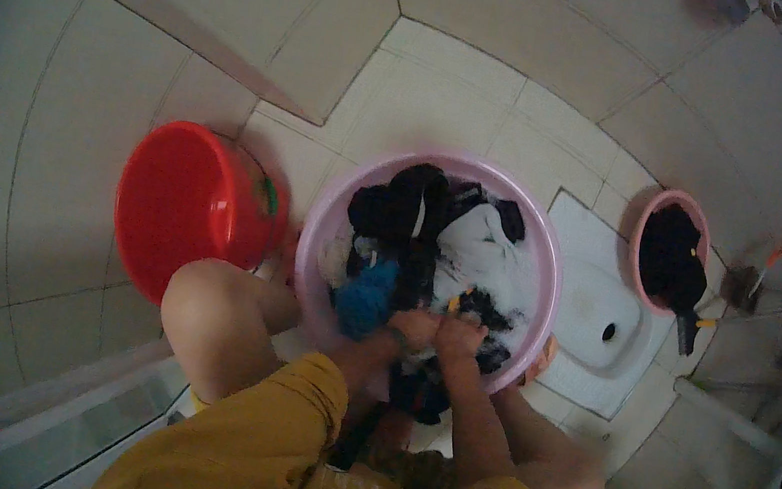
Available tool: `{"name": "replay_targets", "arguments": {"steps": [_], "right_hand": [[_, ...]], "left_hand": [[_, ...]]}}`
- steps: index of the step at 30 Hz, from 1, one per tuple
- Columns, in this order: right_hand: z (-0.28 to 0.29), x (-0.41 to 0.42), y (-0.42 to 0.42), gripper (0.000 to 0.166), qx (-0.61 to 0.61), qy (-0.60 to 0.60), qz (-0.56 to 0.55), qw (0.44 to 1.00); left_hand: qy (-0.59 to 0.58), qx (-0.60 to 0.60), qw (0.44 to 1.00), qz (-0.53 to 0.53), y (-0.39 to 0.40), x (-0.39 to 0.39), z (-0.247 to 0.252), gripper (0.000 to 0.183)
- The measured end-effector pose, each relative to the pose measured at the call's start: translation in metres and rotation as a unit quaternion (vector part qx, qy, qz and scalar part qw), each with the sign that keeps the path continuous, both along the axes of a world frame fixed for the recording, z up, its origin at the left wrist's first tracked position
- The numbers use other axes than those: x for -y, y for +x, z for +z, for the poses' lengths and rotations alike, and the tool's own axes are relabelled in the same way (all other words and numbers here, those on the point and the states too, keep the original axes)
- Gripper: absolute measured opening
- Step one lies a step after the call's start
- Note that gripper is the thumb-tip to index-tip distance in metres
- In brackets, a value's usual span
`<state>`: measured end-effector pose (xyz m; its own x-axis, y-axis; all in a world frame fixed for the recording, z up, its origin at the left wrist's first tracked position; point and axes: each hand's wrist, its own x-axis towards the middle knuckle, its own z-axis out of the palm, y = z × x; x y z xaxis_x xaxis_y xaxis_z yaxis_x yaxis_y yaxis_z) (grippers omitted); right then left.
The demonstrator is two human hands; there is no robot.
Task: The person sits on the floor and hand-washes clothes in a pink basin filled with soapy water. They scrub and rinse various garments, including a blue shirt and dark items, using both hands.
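Note:
A large pink plastic basin (549,268) holds clothes and white suds in front of me. Both my hands are close together at its near side. My left hand (416,328) is on wet fabric beside a blue cloth (364,300), a band around its wrist. Touching or nearly touching it, my right hand (460,337) lies by a dark garment with a yellow part (491,309). The fingers are blurred, so their grip is unclear. Dark cloth (418,393) hangs over the near rim below my hands. Black garments (397,204) and a white garment (479,239) fill the far side.
A red plastic tub (161,210) stands tilted at the left by my knee. To the right, a white squat toilet (596,321) is set in the tiled floor, with a smaller pink basin (637,251) of black clothes beyond it. Tiled walls surround the floor.

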<state>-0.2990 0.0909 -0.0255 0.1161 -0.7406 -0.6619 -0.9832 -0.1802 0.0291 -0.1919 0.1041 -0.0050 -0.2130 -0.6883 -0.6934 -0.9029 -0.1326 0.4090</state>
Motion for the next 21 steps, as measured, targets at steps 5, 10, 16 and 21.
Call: {"name": "replay_targets", "arguments": {"steps": [5, 10, 16, 21], "right_hand": [[0.001, 0.033, -0.009, 0.031, 0.070, 0.057, -0.018, 0.996], [0.020, 0.016, -0.034, 0.031, 0.179, -0.071, -0.049, 0.980], [0.066, 0.018, -0.070, 0.032, 0.243, -0.405, -0.082, 0.877], [0.033, 0.024, -0.101, 0.046, 0.178, -0.353, -0.214, 0.893]], "left_hand": [[0.034, 0.045, 0.998, -0.007, -0.010, 0.019, -0.004, 0.036], [-0.007, 0.004, 1.000, 0.013, -0.005, 0.030, 0.016, 0.036], [-0.178, 0.021, 0.983, 0.031, 0.067, 0.066, 0.117, 0.034], [-0.201, 0.190, 0.952, 0.128, 0.209, 0.115, 0.210, 0.037]]}}
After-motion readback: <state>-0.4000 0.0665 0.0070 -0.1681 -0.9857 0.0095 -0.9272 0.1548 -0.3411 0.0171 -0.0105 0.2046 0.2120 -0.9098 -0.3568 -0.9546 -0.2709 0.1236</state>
